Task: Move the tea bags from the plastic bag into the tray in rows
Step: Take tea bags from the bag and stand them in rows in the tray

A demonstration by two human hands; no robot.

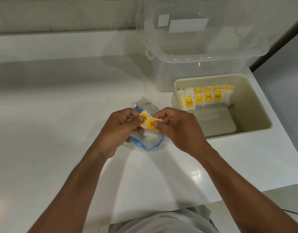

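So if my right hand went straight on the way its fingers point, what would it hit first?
Probably the left hand, just across the tea bags that it and the right hand pinch.

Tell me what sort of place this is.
Most likely a home kitchen or pantry counter: a glossy white countertop, a clear latching storage bin, and a beige tray holding rows of tea bags.

forearms (74, 182): bare | garment (163, 221): pale grey-green cloth, possibly a shirt, softly creased
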